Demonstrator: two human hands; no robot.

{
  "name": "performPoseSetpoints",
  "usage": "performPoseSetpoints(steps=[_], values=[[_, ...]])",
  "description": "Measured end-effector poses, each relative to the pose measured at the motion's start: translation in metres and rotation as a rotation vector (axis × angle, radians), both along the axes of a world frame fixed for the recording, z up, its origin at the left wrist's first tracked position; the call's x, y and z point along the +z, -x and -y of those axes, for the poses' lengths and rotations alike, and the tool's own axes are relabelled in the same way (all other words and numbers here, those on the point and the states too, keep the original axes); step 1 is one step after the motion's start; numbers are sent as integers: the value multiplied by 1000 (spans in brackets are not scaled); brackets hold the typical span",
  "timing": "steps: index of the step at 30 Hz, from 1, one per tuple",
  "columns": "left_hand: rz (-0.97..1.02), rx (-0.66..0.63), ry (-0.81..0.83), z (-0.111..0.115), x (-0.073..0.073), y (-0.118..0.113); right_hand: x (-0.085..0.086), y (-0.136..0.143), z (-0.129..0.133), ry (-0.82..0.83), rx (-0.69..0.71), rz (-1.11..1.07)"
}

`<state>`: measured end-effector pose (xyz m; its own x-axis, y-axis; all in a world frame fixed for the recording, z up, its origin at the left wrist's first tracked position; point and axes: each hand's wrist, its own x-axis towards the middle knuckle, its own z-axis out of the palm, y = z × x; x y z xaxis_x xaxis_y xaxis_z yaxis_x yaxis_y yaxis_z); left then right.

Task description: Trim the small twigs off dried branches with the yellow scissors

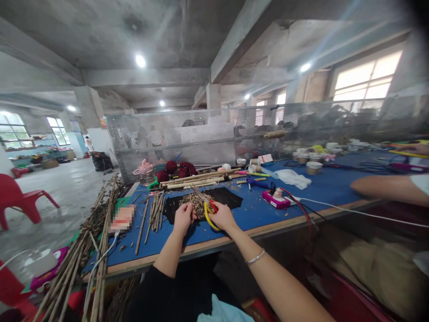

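Observation:
My right hand (221, 216) is wrapped round the yellow and red handles of a pair of scissors (211, 220), whose blades point up and left over a pile of small cut stick pieces (201, 200). That pile lies on a black cloth (228, 197) on the blue table. My left hand (185, 217) is at the pile's near left edge, fingers pinched together; what they hold, if anything, is too small to make out. Left of the cloth lie thin brown sticks (156, 212).
Long sticks (77, 250) lean at the table's left end. Behind the cloth are pale sticks (191, 181) and dark red balls (171, 167). A purple power strip (275, 200) with cables lies to the right, near another person's forearm (385, 187). A mesh partition (174, 138) stands behind.

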<state>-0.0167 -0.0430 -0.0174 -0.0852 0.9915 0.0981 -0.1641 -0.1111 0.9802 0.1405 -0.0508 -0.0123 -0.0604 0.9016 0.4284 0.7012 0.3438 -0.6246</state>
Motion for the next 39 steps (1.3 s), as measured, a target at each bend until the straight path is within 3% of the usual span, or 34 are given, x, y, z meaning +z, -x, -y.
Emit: performPoseSetpoints(steps=[4,7,13,20,26,39], values=[[106,-58,75,6,0,-6,3,4,8,-114,-112,79],[130,-26,65,9,-2,-8,5,6,12,-88,-158,155],[46,71,16,14,-2,-4,2,11,14,30,-92,194],[-52,7,30,18,1,-2,-1,16,16,-6,-18,114],[-46,-56,13,16,-2,-2,-1,17,12,53,-38,111],[-124,-48,-12,14,-5,-4,1,16,8,77,-5,189]])
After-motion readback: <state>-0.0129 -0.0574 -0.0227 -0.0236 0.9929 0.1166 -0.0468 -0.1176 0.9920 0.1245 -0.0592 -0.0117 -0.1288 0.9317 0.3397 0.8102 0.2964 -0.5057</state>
